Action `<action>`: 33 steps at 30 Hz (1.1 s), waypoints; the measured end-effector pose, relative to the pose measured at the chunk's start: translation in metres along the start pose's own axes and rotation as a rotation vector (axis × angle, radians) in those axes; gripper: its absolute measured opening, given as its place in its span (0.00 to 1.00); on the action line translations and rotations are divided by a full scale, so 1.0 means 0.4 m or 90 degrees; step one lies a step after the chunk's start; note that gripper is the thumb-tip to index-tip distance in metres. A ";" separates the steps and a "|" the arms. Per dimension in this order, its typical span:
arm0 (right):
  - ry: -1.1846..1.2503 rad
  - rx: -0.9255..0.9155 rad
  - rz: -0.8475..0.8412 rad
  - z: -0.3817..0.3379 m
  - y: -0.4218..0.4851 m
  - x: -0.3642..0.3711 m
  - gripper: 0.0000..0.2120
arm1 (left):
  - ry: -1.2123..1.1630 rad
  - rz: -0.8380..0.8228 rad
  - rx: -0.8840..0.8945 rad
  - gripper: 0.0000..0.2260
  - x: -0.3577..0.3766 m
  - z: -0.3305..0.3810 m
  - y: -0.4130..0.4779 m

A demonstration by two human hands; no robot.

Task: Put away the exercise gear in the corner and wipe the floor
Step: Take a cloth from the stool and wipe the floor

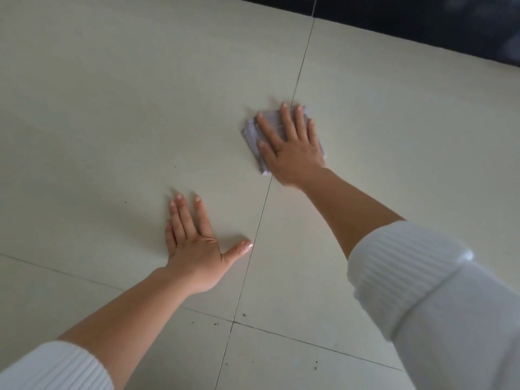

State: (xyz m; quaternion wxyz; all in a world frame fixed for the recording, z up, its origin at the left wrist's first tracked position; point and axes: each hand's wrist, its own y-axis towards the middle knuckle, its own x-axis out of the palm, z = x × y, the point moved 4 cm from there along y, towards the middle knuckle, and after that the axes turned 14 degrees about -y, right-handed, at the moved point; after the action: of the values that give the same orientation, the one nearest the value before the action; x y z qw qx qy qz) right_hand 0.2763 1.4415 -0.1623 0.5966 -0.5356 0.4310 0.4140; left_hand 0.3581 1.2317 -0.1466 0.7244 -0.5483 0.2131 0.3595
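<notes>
A folded grey-lilac cloth (251,133) lies on the pale tiled floor (112,108), across a grout line. My right hand (289,147) presses flat on the cloth with fingers straight and spread, covering most of it. My left hand (194,249) rests flat on the bare tile nearer to me, fingers straight and thumb pointing right toward the grout line. No exercise gear is in view.
A dark skirting or wall base (422,21) runs along the top right edge of the floor. Small dark specks of dirt (244,315) lie on the tiles near the grout crossing close to me. Both white ribbed sleeves are pushed up.
</notes>
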 end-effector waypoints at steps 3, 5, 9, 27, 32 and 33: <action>-0.022 -0.052 -0.002 -0.025 -0.078 0.026 0.25 | -0.011 0.008 0.008 0.54 0.004 0.005 0.005; -0.034 -0.073 -0.003 -0.043 -0.150 0.047 0.25 | -0.031 0.014 0.019 0.54 0.007 0.006 0.000; -0.060 -0.071 -0.009 -0.012 -0.348 0.107 0.25 | -0.034 0.018 0.052 0.52 0.004 -0.014 -0.002; 0.098 0.213 -0.257 -0.409 -0.644 0.090 0.30 | -0.094 0.073 0.182 0.48 -0.003 -0.039 0.008; 0.049 0.142 -0.252 -0.476 -0.690 0.070 0.28 | -0.096 0.047 0.190 0.48 -0.012 -0.042 -0.009; 0.048 0.134 -0.239 -0.459 -0.690 0.071 0.27 | -0.098 0.050 0.186 0.48 -0.014 -0.043 -0.007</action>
State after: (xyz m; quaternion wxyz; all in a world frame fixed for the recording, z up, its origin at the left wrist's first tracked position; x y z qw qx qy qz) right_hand 0.5352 1.2364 -0.1216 0.6992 -0.5567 0.3865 0.2278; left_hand 0.3578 1.2134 -0.1462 0.7959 -0.3991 0.2283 0.3938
